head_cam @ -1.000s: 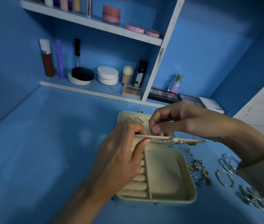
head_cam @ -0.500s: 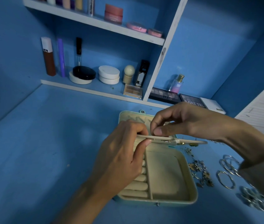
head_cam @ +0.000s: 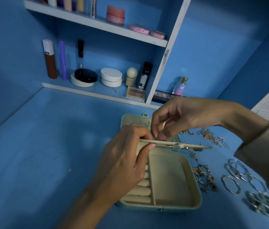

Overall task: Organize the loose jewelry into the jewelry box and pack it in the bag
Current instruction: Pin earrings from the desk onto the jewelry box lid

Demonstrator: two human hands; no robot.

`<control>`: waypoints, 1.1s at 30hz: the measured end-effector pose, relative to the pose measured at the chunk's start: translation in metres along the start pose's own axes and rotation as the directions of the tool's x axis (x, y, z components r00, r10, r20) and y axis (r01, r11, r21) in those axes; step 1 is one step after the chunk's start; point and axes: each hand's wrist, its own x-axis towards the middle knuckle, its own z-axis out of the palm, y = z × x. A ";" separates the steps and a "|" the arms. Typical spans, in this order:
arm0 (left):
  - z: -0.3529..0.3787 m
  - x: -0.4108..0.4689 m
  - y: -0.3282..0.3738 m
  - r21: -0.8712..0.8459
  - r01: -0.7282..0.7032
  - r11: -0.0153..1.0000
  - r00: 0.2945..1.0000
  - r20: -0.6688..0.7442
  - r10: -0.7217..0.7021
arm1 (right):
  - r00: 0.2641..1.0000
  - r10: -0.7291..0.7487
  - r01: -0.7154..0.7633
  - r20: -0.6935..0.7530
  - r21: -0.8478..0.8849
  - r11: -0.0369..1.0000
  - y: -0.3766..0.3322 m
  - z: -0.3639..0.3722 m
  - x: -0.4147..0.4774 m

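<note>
- Underneath, the blue counter (head_cam: 39, 154) is carrying everything, with a white-edged shelf (head_cam: 97, 23) of cosmetics standing behind it.
- The jewelry box (head_cam: 198, 192) is lying open near the counter's front, its cream inside showing ring rolls on the left and a wide compartment on the right.
- The left hand (head_cam: 124, 166) is hovering over the ring rolls, its grip closing round the left end of a flat panel (head_cam: 194, 146), thumb beneath and fingers on top.
- The right hand (head_cam: 188, 116), coming out of a beige sleeve (head_cam: 262, 154), is reaching over the box's far half; its grip is pinching down on the panel's top with thumb and forefinger (whether a tiny piece is sitting between them is too small to tell).
- The panel is stretching edge-on across the box, its right end poking past the rim.
- Silver bangles (head_cam: 231, 185) are lying on the counter right of the box.
- Small charm pieces (head_cam: 204, 177) are lying between bangles and box, and a tangle of chains (head_cam: 211, 136) is lying farther back.
</note>
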 end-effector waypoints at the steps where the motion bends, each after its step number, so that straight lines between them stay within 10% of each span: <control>1: 0.000 0.000 0.000 -0.003 0.003 1.000 1.000 -0.001 -0.003 | 1.000 -0.003 0.003 0.007 -0.002 1.000 0.000 0.000 0.001; 17: 0.001 0.000 0.001 0.004 0.039 0.999 0.999 -0.004 -0.039 | 0.998 0.059 -0.058 0.027 -0.063 0.996 -0.005 0.004 0.000; 22: 0.000 0.007 -0.002 -0.023 0.112 0.993 0.994 0.011 -0.112 | 0.975 0.014 0.006 -0.223 0.089 0.996 0.004 0.011 -0.016; 33: -0.003 0.041 -0.008 -0.011 0.291 0.957 0.950 0.125 -0.287 | 0.309 0.086 0.169 -0.947 0.143 0.975 0.054 0.050 -0.054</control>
